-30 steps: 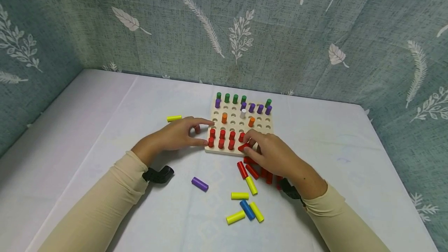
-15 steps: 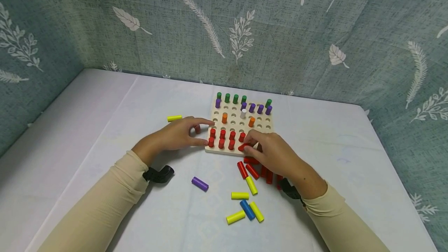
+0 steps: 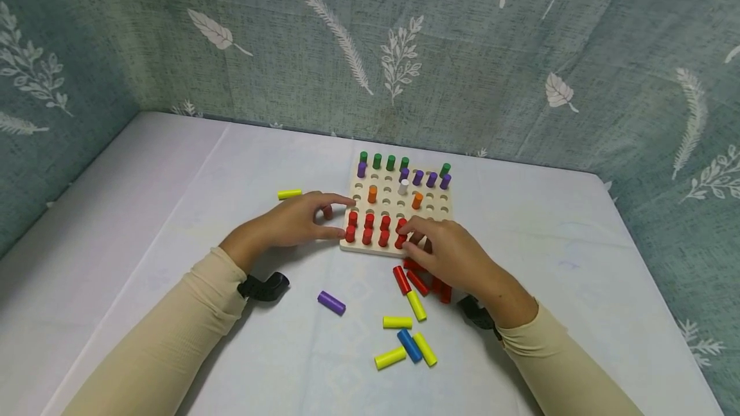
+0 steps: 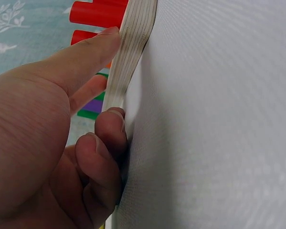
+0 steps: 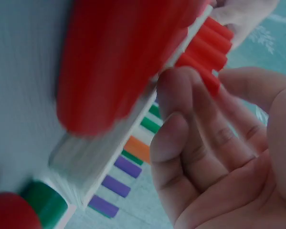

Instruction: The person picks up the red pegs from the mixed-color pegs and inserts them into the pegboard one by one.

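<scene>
Righted peg (image 3: 399,242); head-hidden green cylinder (image 5: 46,204)

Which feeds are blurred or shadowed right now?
Right wrist: the nearest red pegs are blurred, the picture dim. Left wrist: a soft shadow runs on the white tablecloth along the wooden pegboard. Head: standing pegs look crisp; shadow below the left hand.

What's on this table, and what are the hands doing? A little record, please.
Board: pale pegboard
Front: upright red pegs
Middle: orange pegs, one white peg
Back: green pegs, purple pegs
Left hand: touching pegboard's left edge
Right hand: at front-row red peg, grip unclear
Loose on table: yellow pegs, more red pegs, one blue peg, one purple peg
</scene>
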`<state>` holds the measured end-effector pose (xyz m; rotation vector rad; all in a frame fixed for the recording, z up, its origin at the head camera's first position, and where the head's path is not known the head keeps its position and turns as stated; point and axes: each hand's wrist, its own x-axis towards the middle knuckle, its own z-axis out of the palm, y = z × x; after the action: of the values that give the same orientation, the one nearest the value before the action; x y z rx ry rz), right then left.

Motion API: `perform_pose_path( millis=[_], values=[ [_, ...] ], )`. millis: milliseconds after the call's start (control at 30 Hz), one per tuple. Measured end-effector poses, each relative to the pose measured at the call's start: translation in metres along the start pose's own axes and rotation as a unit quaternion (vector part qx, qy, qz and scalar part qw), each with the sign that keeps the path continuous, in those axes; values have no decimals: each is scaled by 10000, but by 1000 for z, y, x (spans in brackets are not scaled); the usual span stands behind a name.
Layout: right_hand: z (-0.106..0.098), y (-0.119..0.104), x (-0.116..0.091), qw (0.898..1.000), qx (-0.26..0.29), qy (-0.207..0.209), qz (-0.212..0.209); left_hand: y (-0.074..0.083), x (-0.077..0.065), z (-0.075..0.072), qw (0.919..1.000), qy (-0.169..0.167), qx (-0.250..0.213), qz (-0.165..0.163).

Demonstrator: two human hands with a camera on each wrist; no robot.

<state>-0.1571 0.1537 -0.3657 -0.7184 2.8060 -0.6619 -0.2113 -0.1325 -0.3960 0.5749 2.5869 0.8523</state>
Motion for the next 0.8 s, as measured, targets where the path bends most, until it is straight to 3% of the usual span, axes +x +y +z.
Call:
perform_pose_path(
  millis=[500,800],
  values=[
    [-1,2,0,10000,-30,14,-56,1,0,1,9999,-26,-52,-143],
    [-9,5,-2,9998,0,91,-178,0,1,1,10000,-8,-28,-71]
  ],
)
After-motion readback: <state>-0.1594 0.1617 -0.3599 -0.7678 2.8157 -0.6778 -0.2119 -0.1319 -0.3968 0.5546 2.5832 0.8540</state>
